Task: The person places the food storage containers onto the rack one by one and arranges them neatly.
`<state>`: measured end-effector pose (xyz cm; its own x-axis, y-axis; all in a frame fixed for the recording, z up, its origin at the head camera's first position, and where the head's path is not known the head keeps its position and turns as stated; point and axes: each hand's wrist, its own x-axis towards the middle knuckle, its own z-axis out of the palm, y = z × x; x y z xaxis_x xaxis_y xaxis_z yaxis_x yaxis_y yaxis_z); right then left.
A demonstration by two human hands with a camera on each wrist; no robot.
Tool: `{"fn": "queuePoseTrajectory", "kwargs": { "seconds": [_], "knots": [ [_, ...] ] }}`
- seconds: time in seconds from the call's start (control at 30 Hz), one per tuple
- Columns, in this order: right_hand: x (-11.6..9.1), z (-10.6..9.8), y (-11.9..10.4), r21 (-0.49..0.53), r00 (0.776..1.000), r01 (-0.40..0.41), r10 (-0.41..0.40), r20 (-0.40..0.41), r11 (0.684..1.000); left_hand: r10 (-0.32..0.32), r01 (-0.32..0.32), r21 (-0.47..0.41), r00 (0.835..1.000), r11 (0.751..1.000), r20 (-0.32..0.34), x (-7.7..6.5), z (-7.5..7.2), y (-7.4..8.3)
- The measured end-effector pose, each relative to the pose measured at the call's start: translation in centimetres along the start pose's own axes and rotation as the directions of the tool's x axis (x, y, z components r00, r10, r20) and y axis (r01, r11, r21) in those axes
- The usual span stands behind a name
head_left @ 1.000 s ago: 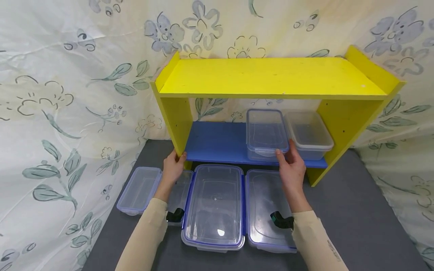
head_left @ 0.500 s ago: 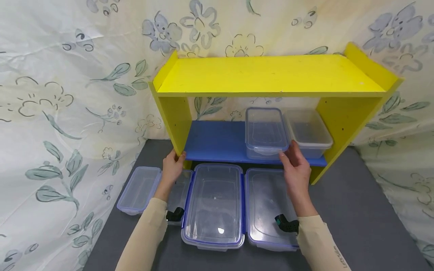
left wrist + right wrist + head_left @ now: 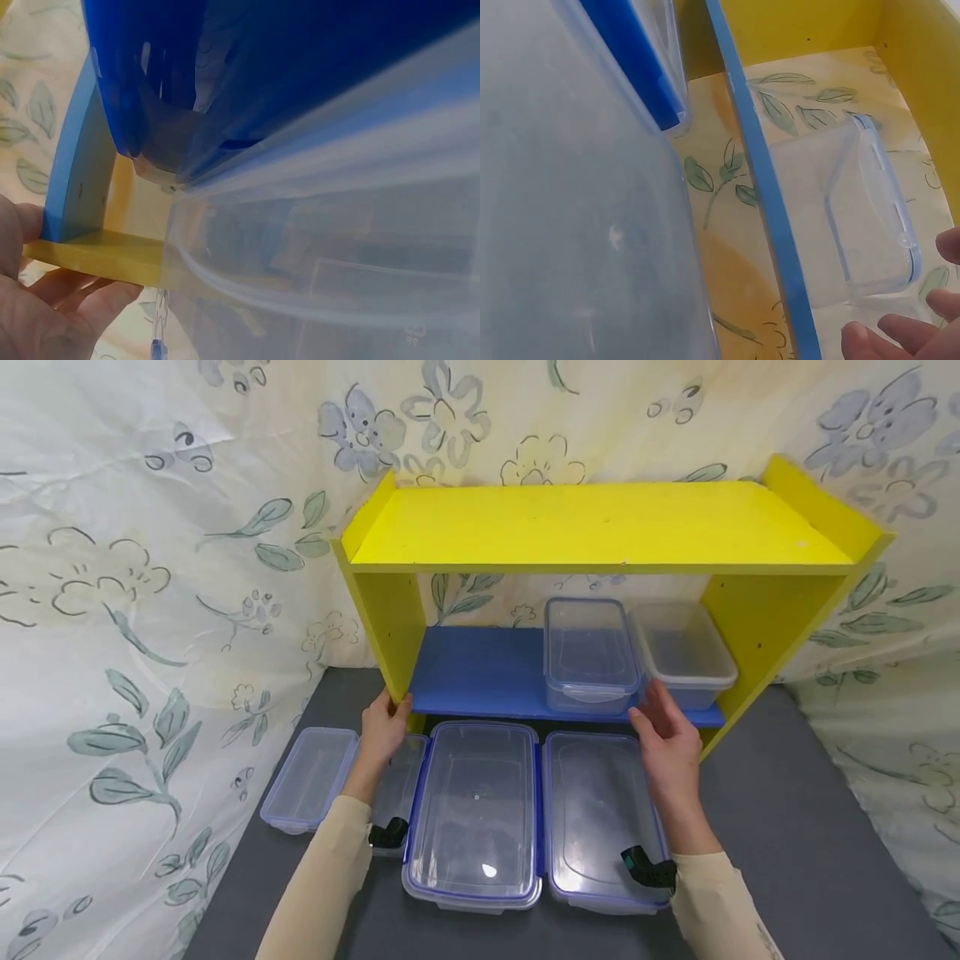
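My left hand point(image 3: 382, 727) grips the lower front of the left side panel of a yellow shelf unit point(image 3: 600, 527). In the left wrist view, the thumb and curled fingers point(image 3: 112, 300) sit on either side of the panel's edge. On the blue shelf board point(image 3: 480, 668) stands a clear food container point(image 3: 591, 652) with a blue-rimmed lid. Just off that container's front right corner is my right hand point(image 3: 671, 743), its fingers loosely spread and holding nothing. Right beside it, against the right panel, is another container point(image 3: 686, 647) with a whitish lid.
Below the shelf, on the dark grey table point(image 3: 795, 827), lie a large lidded container point(image 3: 476, 810), another lidded one point(image 3: 600, 810) to its right, and a smaller one point(image 3: 311, 777) at far left. One more container point(image 3: 397, 785) is partly behind my left wrist. Floral cloth point(image 3: 150, 527) hangs behind.
My right hand has let go of the blue-rimmed container's front right corner and drawn back to the right and toward me. The left hand keeps its place on the panel.
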<state>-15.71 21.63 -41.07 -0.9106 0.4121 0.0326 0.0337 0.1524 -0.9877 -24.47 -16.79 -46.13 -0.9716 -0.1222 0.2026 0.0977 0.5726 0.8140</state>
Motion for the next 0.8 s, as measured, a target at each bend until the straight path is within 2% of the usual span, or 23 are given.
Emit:
{"fn": "queuePoseTrajectory", "kwargs": {
  "seconds": [0.1, 0.33, 0.6, 0.7, 0.8],
  "knots": [
    [-0.3, -0.3, 0.2, -0.019, 1.0, -0.016, 0.016, 0.004, 1.0, 0.006, -0.006, -0.003, 1.0, 1.0, -0.003, -0.1, 0.0, 0.0],
    [-0.9, -1.2, 0.6, -0.143, 0.997, -0.043, 0.051, 0.054, 0.989, 0.009, -0.009, 0.005, 1.0, 1.0, -0.016, -0.1, 0.0, -0.1],
    [-1.2, -2.4, 1.5, -0.235, 0.998, -0.045, 0.055, 0.038, 0.971, 0.049, -0.049, -0.016, 0.998, 0.999, -0.043, -0.1, 0.1, -0.1],
    [-1.4, -2.8, 2.0, -0.254, 0.997, -0.027, 0.045, 0.065, 0.967, 0.061, -0.062, -0.024, 0.997, 0.998, -0.046, -0.1, 0.0, 0.0],
    [-1.6, -3.2, 2.6, -0.313, 0.993, -0.021, 0.057, 0.106, 0.95, 0.043, -0.043, -0.022, 0.999, 0.999, -0.033, -0.1, 0.0, 0.0]
  ]
}}
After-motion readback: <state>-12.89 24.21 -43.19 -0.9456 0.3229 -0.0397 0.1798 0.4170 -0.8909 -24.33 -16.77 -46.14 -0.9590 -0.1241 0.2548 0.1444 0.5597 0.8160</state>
